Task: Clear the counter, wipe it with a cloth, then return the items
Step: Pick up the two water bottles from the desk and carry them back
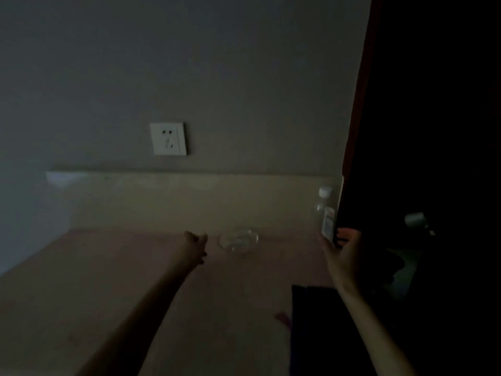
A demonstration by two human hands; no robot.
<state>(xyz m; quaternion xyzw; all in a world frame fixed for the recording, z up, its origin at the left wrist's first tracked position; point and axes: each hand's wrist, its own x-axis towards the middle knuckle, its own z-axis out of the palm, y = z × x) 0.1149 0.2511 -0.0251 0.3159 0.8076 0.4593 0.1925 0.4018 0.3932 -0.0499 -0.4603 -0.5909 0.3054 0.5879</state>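
Observation:
The room is dim. A clear glass dish [238,240] sits on the pale counter [108,280] near the back wall. My left hand [195,246] reaches out just left of the dish, fingers apart, holding nothing. A clear plastic bottle [325,213] with a white cap and a white label stands at the counter's right end. My right hand [344,253] is wrapped around the bottle's lower part, hiding its base.
A white wall socket [168,138] is above the backsplash [176,199]. A dark flat object [311,321] lies on the counter at the front right. A dark tall panel [420,131] fills the right side.

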